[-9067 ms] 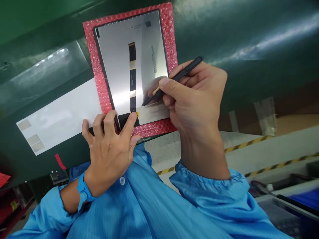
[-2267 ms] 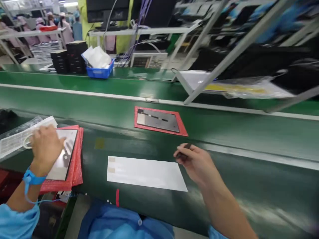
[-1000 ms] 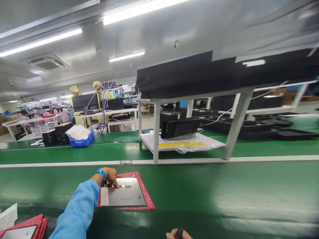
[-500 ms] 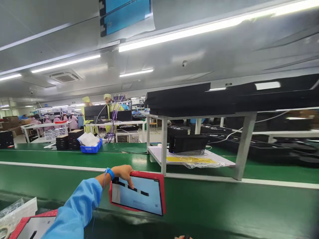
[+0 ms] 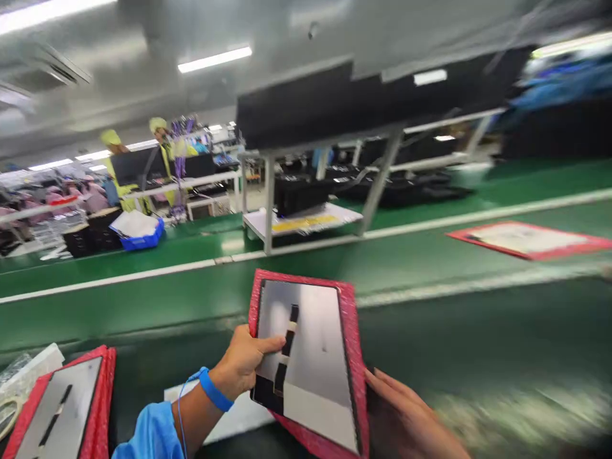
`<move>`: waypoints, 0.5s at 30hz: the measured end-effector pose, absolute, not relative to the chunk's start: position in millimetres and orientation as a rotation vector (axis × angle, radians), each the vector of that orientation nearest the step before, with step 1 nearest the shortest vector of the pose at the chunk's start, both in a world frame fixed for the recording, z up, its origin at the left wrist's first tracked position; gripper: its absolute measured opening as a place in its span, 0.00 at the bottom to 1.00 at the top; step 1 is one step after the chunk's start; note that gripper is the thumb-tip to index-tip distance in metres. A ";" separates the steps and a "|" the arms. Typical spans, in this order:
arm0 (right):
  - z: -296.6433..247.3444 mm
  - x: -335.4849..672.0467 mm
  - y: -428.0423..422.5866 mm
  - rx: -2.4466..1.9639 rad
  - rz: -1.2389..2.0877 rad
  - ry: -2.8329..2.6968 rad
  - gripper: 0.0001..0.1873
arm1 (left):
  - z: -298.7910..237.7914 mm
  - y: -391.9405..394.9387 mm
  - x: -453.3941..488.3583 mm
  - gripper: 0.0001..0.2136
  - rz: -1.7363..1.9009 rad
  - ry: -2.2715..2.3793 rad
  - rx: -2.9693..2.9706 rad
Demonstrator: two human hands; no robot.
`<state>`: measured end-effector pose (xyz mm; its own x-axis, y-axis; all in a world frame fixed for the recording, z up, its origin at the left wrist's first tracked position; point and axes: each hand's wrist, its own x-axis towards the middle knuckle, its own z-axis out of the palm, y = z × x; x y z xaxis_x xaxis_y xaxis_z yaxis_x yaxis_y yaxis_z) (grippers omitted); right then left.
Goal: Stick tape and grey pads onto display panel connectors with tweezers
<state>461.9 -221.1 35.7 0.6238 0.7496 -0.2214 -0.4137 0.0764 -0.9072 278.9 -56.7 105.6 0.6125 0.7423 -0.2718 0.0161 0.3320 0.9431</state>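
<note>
In front of me is a flat display panel (image 5: 318, 344) with a silvery back and a black strip. It lies on red bubble wrap (image 5: 352, 319). My left hand (image 5: 243, 360), wearing a blue wrist strap (image 5: 215, 390), is closed on the left edge, its thumb across the panel's back. My right hand (image 5: 406, 408) has its fingers stretched out, and their tips touch the wrap's right edge. Lower left, a similar panel (image 5: 60, 405) rests on a stack of red wrap. Part of a white sheet (image 5: 243, 417) shows behind my left forearm.
A green conveyor belt (image 5: 191, 287) runs across, with another red-wrapped panel (image 5: 530, 239) farther right. Beyond it stand a white-legged rack (image 5: 269, 210) and a blue bin (image 5: 143, 239). A tape roll (image 5: 8, 417) lies at the left edge. People work in the background.
The view has swung right. My left hand has brought the panel nearer and turned it more upright. My right hand has come up to its right edge.
</note>
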 end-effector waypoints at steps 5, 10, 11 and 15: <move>42.4 460.7 -242.7 -1.256 1.088 -0.210 0.28 | 59.3 -91.5 295.3 0.36 0.528 0.857 1.047; 17.6 481.3 -243.1 -1.392 1.045 -0.095 0.14 | 45.3 -89.6 314.1 0.28 0.506 0.872 1.091; 14.9 485.2 -241.5 -1.417 1.036 -0.089 0.14 | 45.3 -88.3 315.9 0.26 0.498 0.877 1.121; 13.0 496.1 -233.3 -1.516 1.020 -0.099 0.11 | 52.5 -77.6 313.9 0.15 0.346 0.857 1.310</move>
